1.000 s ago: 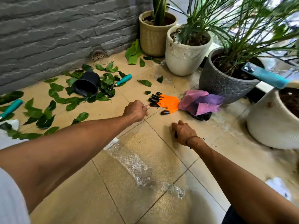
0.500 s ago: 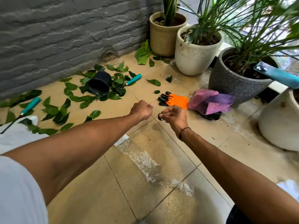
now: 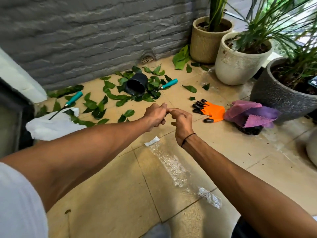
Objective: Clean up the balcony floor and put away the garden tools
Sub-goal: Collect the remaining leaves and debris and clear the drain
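Observation:
My left hand (image 3: 154,115) and my right hand (image 3: 181,121) meet above the tiled floor. The left hand's fingers curl round a small black piece (image 3: 163,121). My right index finger reaches to the left fingertips with the other fingers curled; whether it holds anything is hidden. An orange glove with black claw tips (image 3: 214,113) lies just right of the hands. Green leaves (image 3: 96,104) are scattered around a tipped black pot (image 3: 136,84). One teal-handled tool (image 3: 169,83) lies beside that pot, another teal-handled tool (image 3: 74,98) at the left.
Purple cloths (image 3: 252,114) lie against a grey planter (image 3: 274,98). A white planter (image 3: 238,66) and a woven planter (image 3: 204,42) stand by the grey wall. A white bag (image 3: 51,124) sits at the left, crumpled clear plastic (image 3: 171,162) below my hands.
My right hand lifted off the floor with a small black piece and came to my left hand. The view swung left, showing the second tool and the white bag.

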